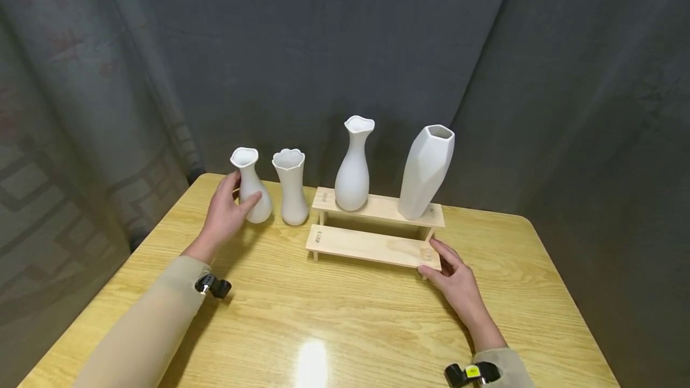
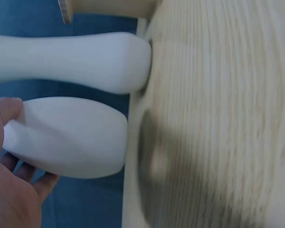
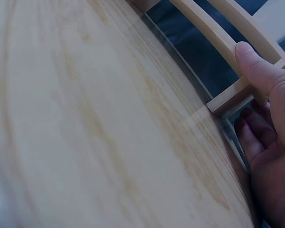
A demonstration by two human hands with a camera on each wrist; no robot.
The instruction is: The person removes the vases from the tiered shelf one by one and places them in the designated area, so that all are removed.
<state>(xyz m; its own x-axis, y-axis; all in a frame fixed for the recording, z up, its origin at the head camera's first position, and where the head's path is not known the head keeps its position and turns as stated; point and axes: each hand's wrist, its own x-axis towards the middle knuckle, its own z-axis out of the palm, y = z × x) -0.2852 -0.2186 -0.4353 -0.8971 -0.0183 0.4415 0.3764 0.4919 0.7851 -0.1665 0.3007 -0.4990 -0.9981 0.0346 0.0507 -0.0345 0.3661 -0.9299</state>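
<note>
My left hand [image 1: 225, 213] grips a small white vase [image 1: 257, 201] with a wavy rim, thumb in front and fingers around its far side. In the left wrist view that vase [image 2: 69, 137] shows a gap between its base and its shadow on the tabletop. Just right of it stands a white vase with a scalloped rim [image 1: 293, 190]. At the lower right end of a two-step wooden stand [image 1: 372, 245], my right hand [image 1: 458, 283] holds the lower step. Its thumb [image 3: 256, 64] lies along the front edge, while the other fingers curl behind the end.
On the stand's upper step are a tall wavy-rimmed white vase [image 1: 353, 175] at left and a faceted white vase [image 1: 426, 175], which looks tilted, at right. All this is near the back edge of a wooden table [image 1: 345, 310]. Grey curtains [image 1: 323, 47] hang close behind.
</note>
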